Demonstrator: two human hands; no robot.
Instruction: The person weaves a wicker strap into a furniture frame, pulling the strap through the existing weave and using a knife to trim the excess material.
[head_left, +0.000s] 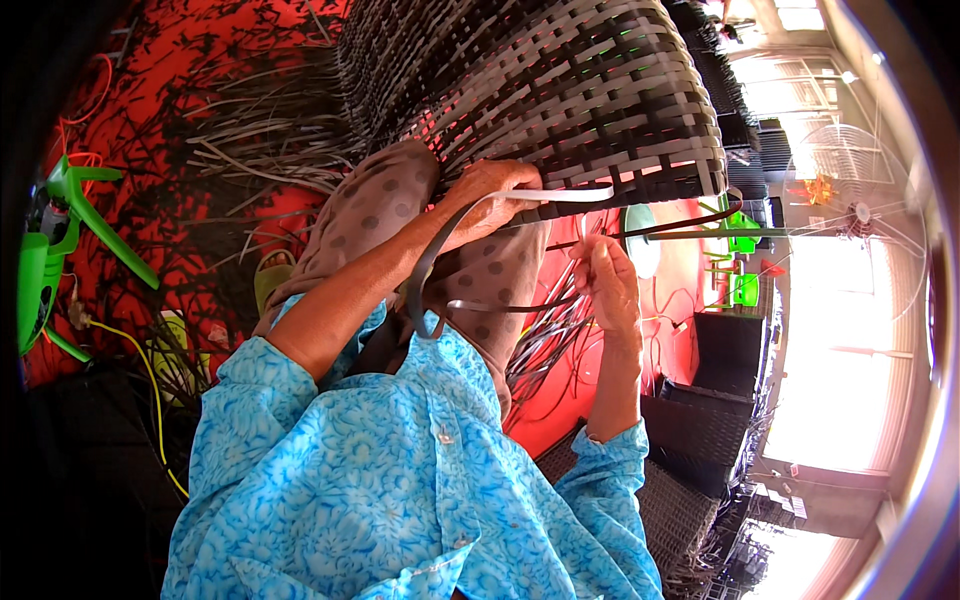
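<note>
A large woven panel (590,90) of flat dark brown and grey strips leans over my knees. My left hand (495,190) is closed at its lower edge, the fingertips partly hidden against the weave. From beside that hand a loose flat strip (428,265) arcs down in front of my shirt, its pale side catching light near the panel's edge. My right hand (608,280), just below the panel, pinches a thin flat strip (515,308) between thumb and fingers. A second dark strip (690,222) curves from the panel's right corner toward this hand.
Long loose strips (270,125) fan out at the panel's left, over a red floor (190,60) littered with dark scraps. A green plastic stool (75,220) lies at the left, near a yellow cord (145,370). At the right stand a fan (855,215) and dark woven furniture (700,430).
</note>
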